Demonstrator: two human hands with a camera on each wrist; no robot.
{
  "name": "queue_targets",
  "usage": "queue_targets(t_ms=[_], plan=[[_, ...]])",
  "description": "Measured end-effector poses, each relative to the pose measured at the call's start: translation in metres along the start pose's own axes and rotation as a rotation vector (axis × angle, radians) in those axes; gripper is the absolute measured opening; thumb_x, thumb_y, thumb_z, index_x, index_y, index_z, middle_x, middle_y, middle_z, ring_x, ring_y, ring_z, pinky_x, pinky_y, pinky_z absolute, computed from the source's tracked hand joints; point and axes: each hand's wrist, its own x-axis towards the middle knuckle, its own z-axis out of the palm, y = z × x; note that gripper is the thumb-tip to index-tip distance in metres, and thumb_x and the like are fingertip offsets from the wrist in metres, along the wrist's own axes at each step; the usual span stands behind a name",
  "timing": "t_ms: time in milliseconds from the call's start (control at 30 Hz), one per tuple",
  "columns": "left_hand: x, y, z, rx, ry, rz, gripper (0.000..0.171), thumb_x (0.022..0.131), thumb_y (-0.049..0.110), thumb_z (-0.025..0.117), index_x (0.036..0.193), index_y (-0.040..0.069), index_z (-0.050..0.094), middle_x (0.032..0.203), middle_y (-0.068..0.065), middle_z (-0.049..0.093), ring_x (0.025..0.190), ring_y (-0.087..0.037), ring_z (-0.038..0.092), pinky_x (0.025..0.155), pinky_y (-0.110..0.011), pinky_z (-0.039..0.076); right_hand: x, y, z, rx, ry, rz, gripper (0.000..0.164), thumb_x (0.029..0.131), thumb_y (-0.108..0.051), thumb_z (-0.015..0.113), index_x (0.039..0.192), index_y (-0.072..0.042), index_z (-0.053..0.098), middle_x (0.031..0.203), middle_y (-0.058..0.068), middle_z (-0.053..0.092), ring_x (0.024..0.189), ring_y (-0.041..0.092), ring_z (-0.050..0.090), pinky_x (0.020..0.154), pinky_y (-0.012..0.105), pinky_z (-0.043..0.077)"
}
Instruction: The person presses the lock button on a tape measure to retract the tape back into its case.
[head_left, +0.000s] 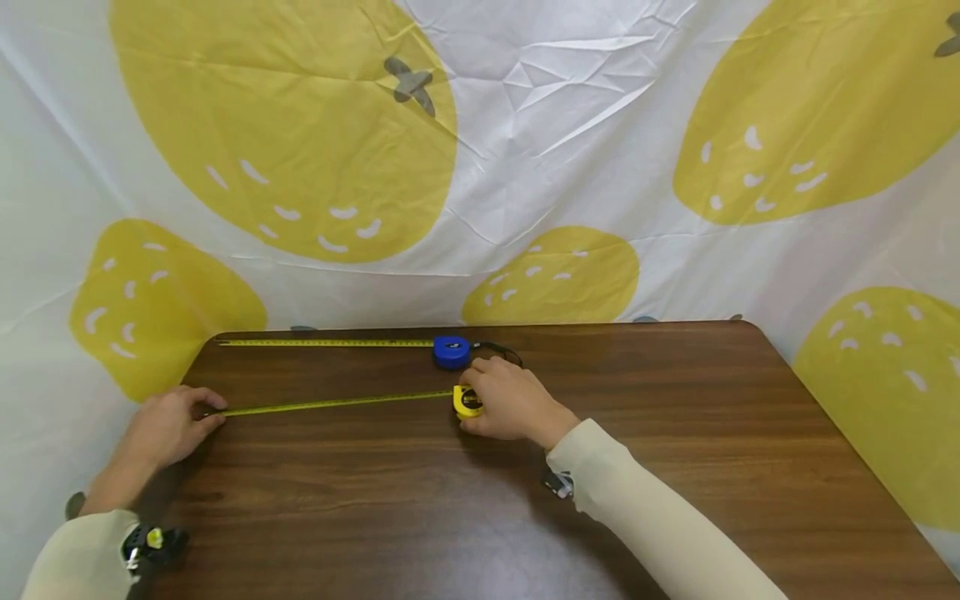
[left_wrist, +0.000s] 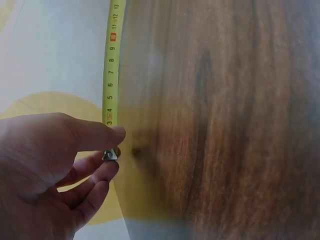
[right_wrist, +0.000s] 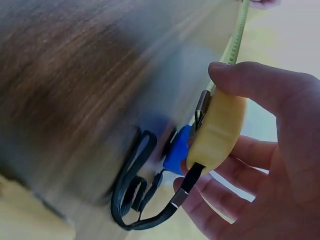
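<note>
My right hand (head_left: 513,402) grips a yellow tape measure (head_left: 467,401), thumb on one side and fingers on the other. From its case the yellow blade (head_left: 337,402) runs out leftward over the table. At the far end my left hand (head_left: 168,425) pinches the blade's tip by the metal end hook (left_wrist: 110,154), near the table's left edge. Low centimetre numbers show just past the thumb in the left wrist view. A black wrist strap (right_wrist: 150,220) hangs from the yellow case. Behind lies a blue tape measure (head_left: 451,352), its blade (head_left: 322,342) also drawn out to the left.
The brown wooden table (head_left: 360,517) has rounded back corners. A white cloth with yellow fruit prints (head_left: 540,150) hangs behind it and along both sides. The blue tape's black strap (head_left: 502,350) lies beside its case, close behind my right hand.
</note>
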Motion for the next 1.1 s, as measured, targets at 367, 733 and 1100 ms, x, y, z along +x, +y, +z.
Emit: queue_targets(t_ms=[367, 733, 1100], plan=[[0.0, 0.012, 0.004, -0.036, 0.14, 0.154, 0.014, 0.088, 0.002, 0.088, 0.086, 0.009, 0.076, 0.088, -0.011, 0.073, 0.077, -0.033, 0.068, 0.071, -0.056, 0.053, -0.017, 0.016, -0.009, 0.033, 0.048, 0.007, 0.056, 0.094, -0.043, 0.087, 0.138, -0.012, 0.073, 0.124, 0.003, 0.067, 0.114, 0.028, 0.064, 0.078, 0.047, 0.059], [0.008, 0.035, 0.0, -0.068, 0.139, 0.246, 0.015, 0.088, 0.001, 0.09, 0.088, 0.009, 0.077, 0.091, -0.005, 0.075, 0.084, -0.031, 0.071, 0.078, -0.057, 0.057, -0.038, 0.038, -0.019, 0.064, 0.089, 0.049, 0.056, 0.088, -0.038, 0.085, 0.135, -0.012, 0.073, 0.127, 0.003, 0.067, 0.114, 0.028, 0.063, 0.079, 0.05, 0.058], [0.017, 0.062, -0.005, -0.103, 0.106, 0.273, 0.011, 0.093, 0.002, 0.086, 0.092, 0.008, 0.078, 0.095, -0.005, 0.075, 0.087, -0.029, 0.072, 0.079, -0.056, 0.057, -0.058, 0.059, -0.027, 0.104, 0.134, 0.095, 0.058, 0.083, -0.033, 0.085, 0.134, -0.01, 0.073, 0.127, 0.002, 0.068, 0.113, 0.025, 0.062, 0.076, 0.044, 0.053]])
